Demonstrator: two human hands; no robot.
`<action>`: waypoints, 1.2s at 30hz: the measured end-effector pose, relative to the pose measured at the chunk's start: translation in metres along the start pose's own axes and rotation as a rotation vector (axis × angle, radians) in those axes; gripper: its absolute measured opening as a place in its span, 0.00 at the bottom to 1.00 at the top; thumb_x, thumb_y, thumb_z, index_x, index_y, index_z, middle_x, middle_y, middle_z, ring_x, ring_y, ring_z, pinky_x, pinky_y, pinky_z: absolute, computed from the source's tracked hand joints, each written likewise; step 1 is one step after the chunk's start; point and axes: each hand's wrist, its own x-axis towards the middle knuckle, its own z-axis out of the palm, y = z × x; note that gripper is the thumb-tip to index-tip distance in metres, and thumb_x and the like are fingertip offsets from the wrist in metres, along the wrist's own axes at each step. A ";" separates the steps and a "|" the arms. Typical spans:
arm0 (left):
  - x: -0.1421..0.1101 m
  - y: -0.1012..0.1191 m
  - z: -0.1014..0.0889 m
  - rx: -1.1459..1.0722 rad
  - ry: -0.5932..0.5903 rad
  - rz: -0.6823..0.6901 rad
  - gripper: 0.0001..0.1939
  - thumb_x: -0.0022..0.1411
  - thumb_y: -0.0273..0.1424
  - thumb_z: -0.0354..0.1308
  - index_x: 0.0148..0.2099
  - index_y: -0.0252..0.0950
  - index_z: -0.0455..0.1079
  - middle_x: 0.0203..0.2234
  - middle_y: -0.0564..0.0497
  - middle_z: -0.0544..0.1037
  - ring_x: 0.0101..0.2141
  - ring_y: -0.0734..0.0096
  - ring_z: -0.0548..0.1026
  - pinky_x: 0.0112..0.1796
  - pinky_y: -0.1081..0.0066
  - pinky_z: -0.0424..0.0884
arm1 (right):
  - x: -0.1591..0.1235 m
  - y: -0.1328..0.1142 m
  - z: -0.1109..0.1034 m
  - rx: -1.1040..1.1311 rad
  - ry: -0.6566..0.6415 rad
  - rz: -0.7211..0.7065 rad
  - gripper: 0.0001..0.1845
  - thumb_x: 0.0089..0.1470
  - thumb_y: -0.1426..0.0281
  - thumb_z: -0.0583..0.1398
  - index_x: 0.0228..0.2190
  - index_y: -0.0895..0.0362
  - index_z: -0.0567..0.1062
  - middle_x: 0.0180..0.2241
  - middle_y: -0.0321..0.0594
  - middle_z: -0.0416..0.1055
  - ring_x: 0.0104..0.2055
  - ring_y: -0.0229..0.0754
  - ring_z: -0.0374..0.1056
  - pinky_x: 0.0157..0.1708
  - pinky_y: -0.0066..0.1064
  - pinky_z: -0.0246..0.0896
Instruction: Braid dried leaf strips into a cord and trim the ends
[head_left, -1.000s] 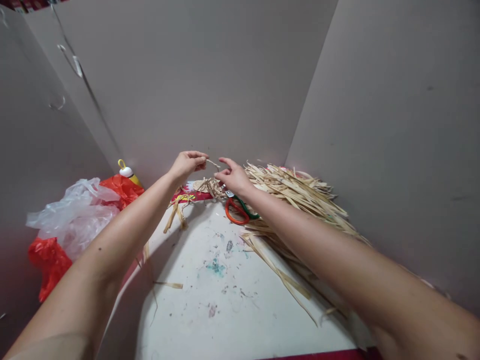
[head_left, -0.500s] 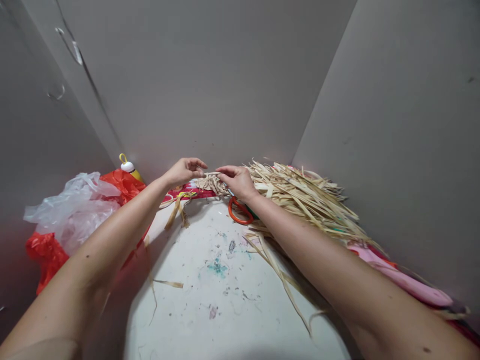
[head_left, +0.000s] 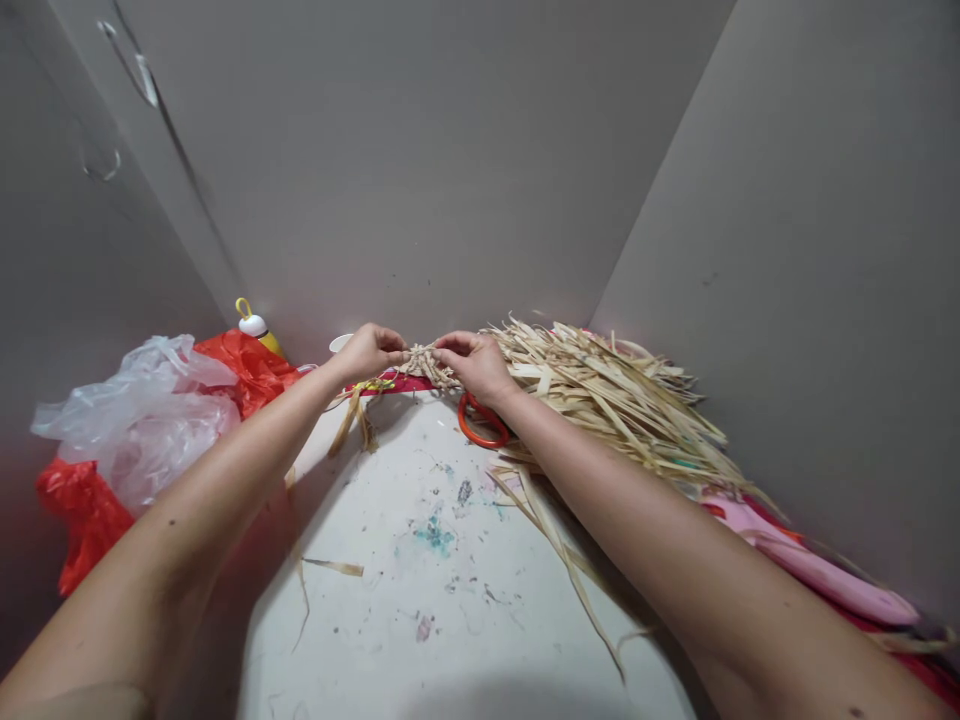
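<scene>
Both arms reach to the far end of a stained white table. My left hand and my right hand pinch a small bundle of pale straw strips from either side, fingers closed on it. The bundle rests low over a red printed sheet at the table's far edge. Just under my right wrist lie scissors with an orange handle loop.
A large heap of dry straw strips fills the far right of the table, with loose strips trailing toward me. Clear and red plastic bags lie at the left beside a yellow bottle. Grey cardboard walls enclose the table.
Both hands have come down from holding a thin strip in the air and now close on the small straw bundle near the table's far edge.
</scene>
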 end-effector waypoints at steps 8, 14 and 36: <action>-0.003 -0.004 0.001 0.020 0.437 0.008 0.15 0.56 0.36 0.57 0.40 0.31 0.76 0.36 0.46 0.80 0.35 0.72 0.74 0.39 0.74 0.67 | 0.009 -0.002 0.003 -0.067 0.130 0.071 0.11 0.48 0.64 0.59 0.30 0.59 0.74 0.23 0.37 0.71 0.23 0.37 0.67 0.28 0.28 0.63; -0.021 -0.016 -0.013 0.369 0.619 -0.204 0.14 0.59 0.35 0.51 0.38 0.34 0.76 0.33 0.46 0.80 0.36 0.66 0.75 0.38 0.71 0.67 | 0.037 0.004 0.002 -0.527 0.309 0.172 0.15 0.54 0.62 0.54 0.33 0.59 0.75 0.29 0.44 0.75 0.32 0.43 0.69 0.35 0.31 0.61; 0.001 -0.063 0.023 0.539 0.044 -0.524 0.11 0.48 0.40 0.63 0.31 0.38 0.76 0.33 0.46 0.80 0.36 0.59 0.76 0.37 0.67 0.67 | 0.045 0.021 0.001 -0.625 0.233 0.398 0.11 0.50 0.65 0.58 0.25 0.57 0.77 0.27 0.46 0.75 0.28 0.44 0.67 0.29 0.32 0.58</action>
